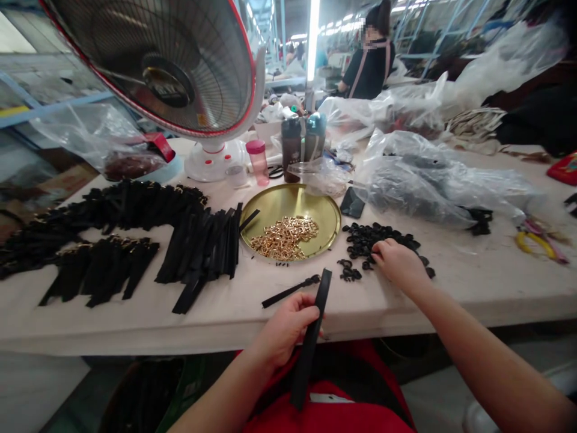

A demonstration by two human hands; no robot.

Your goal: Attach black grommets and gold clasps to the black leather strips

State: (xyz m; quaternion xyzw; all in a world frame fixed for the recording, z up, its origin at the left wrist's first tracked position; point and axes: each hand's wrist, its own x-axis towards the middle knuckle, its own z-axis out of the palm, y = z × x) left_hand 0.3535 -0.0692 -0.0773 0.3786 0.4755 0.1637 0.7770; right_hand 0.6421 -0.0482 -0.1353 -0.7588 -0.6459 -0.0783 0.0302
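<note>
My left hand point(286, 328) is closed around a long black strap point(312, 337) at the table's near edge; the strap runs from the tabletop down over my lap. My right hand point(396, 262) rests on a pile of small black ring-shaped parts point(367, 239), fingers curled into it; what they pinch is hidden. A thin black strap with a fitted end point(291, 290) lies on the table between my hands. A round gold tray point(315, 207) behind it holds several small gold metal clasps point(285, 238).
Rows and heaps of black straps point(135, 240) cover the left of the table. A fan heater point(180, 66), cups and bottles point(300, 144) stand at the back. Plastic bags point(433, 174) lie to the right, scissors point(538, 240) at far right. Another person point(369, 60) works behind.
</note>
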